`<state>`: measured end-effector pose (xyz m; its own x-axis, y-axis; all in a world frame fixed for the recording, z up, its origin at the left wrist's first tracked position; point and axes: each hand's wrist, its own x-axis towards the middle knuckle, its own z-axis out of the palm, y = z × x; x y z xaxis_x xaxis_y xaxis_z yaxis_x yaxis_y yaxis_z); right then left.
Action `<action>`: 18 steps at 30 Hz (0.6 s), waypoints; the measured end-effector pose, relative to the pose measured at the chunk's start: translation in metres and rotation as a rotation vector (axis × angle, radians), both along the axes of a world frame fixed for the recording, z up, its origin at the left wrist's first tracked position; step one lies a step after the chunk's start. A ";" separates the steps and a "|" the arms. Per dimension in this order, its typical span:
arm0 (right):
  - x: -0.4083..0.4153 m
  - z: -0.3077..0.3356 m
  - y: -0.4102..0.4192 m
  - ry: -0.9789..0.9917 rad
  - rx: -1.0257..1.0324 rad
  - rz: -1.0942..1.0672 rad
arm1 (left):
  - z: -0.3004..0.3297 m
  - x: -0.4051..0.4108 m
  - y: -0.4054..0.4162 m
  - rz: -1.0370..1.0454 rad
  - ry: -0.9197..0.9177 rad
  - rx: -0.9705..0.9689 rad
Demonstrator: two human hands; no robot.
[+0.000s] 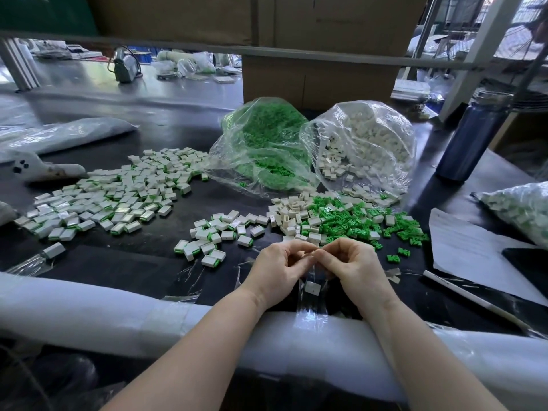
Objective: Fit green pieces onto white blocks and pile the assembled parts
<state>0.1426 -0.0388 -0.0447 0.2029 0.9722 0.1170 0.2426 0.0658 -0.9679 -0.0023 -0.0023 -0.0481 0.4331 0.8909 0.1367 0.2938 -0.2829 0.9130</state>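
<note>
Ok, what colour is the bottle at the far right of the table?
Dark blue bottle with a grey lid, seen in the head view.

Assembled parts [98, 200] lie left of two bags [261, 146], loose pieces [350, 221] before them.

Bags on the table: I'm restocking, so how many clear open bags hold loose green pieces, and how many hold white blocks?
Bag of green pieces: 1
Bag of white blocks: 1
Total: 2
</note>
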 end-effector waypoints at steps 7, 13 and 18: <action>-0.001 0.002 -0.002 0.015 0.060 0.063 | 0.001 0.000 -0.002 0.033 0.020 0.010; 0.004 0.000 -0.001 0.113 0.061 0.071 | 0.005 -0.002 -0.001 0.015 -0.101 -0.104; -0.001 -0.001 0.000 0.150 0.006 0.171 | 0.009 -0.002 -0.003 -0.025 -0.096 -0.048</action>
